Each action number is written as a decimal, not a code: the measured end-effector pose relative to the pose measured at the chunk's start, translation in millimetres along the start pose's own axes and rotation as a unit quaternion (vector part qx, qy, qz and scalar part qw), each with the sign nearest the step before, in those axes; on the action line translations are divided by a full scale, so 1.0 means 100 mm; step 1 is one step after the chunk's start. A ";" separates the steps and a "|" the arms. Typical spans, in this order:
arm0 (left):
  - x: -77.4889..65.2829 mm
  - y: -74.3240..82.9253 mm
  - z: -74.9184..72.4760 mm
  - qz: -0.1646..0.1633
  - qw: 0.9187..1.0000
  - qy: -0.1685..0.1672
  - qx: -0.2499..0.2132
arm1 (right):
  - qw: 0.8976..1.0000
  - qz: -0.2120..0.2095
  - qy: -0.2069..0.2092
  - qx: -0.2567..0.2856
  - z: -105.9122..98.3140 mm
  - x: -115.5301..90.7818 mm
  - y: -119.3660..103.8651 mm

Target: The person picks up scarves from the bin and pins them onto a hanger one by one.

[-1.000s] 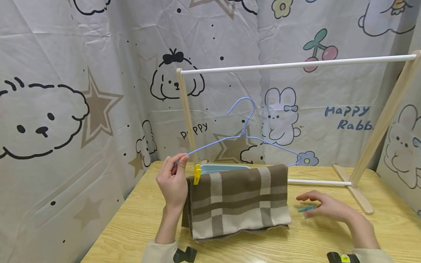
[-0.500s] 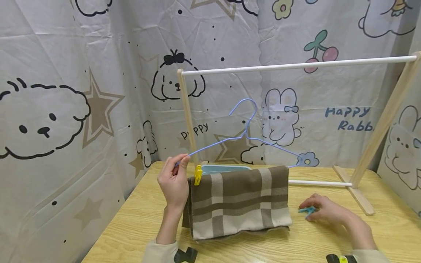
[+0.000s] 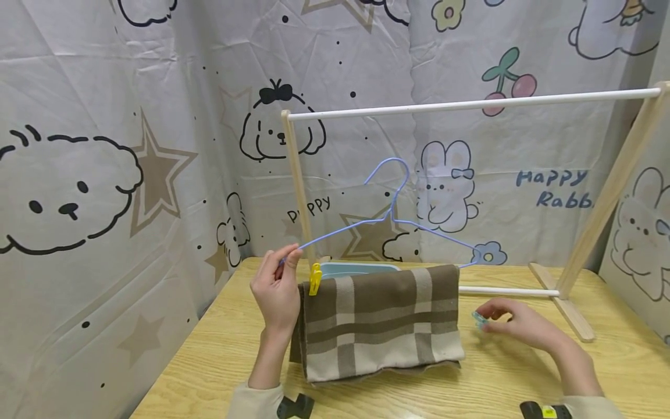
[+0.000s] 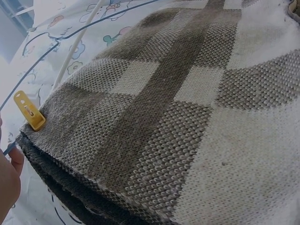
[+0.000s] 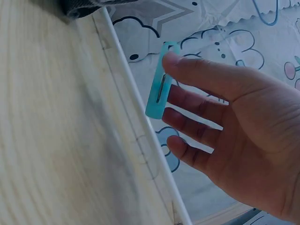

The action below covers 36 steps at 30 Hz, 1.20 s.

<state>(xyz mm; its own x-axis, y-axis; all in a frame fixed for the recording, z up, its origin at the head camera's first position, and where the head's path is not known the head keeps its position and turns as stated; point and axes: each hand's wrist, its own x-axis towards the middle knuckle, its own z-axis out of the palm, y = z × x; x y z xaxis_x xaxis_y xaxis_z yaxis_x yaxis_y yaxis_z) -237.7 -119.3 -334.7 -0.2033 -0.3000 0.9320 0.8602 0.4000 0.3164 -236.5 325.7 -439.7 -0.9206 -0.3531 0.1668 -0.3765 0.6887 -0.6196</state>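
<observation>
My left hand (image 3: 277,288) pinches the left end of a blue wire clothes hanger (image 3: 345,228) and holds it up, hook on top. Over the hanger's lower bar hangs a folded brown and cream plaid cloth (image 3: 382,320). A yellow clothespin (image 3: 314,279) clips the cloth's upper left corner; the left wrist view shows this yellow clothespin (image 4: 29,111) close by the fingers. To the right of the cloth, my right hand (image 3: 515,323) pinches a teal clothespin (image 5: 161,84) between thumb and fingers, above the table. The cloth hides the hanger's bar.
Behind the cloth stands a drying rack with a white top rail (image 3: 471,105), wooden legs and a white lower rail (image 3: 508,291). A light blue bin (image 3: 358,267) is partly hidden by the cloth. Printed curtains (image 3: 209,35) surround the wooden table (image 3: 209,355).
My right hand has taken hold of the teal clothespin from the table and raised it slightly. The left hand, hanger and cloth have stayed nearly still.
</observation>
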 end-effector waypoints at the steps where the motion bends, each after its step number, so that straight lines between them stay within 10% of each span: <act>1: 0.00 0.00 0.00 0.003 1.000 -0.001 -0.001 | 1.000 0.002 0.007 -0.003 -0.02 0.01 -0.03; 23: 0.01 0.02 0.00 0.019 1.000 -0.001 -0.009 | 0.985 -0.053 0.165 -0.002 -0.23 -0.02 -0.47; 36: 0.05 0.14 -0.03 -0.006 1.000 0.009 -0.012 | 0.955 -0.117 0.272 0.015 -0.35 -0.09 -0.85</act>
<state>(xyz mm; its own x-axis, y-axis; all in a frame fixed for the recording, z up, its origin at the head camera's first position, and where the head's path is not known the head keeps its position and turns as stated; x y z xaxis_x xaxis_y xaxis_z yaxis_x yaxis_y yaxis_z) -225.8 -117.8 -325.9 -0.2062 -0.3204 0.9246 0.8686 0.3752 0.3237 -199.8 292.2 -361.7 -0.7332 -0.1084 0.6713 -0.5820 0.6106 -0.5370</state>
